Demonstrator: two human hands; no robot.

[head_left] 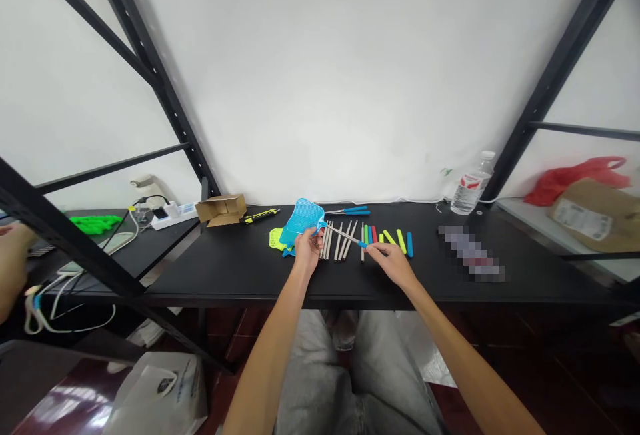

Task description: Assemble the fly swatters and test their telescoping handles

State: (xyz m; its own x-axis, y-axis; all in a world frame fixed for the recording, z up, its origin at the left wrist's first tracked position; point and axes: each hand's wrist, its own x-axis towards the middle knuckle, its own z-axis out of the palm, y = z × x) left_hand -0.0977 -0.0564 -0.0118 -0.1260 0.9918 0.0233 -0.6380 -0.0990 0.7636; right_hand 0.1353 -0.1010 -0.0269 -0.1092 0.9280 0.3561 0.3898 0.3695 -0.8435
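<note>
While my left hand (307,252) grips the blue fly swatter (305,214) near its head, my right hand (389,262) pinches its handle end; the swatter tilts above metal rods (339,242) on the black table (225,265). Farther left, a cardboard box (221,211) sits open. To the right stands a capped bottle (471,185), its fill unclear. Below left, a white bag (155,398) hides its contents.

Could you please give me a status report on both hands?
Left hand holding blue flyswatter. Right hand at its blue handle end. Metal rods close by.
</note>
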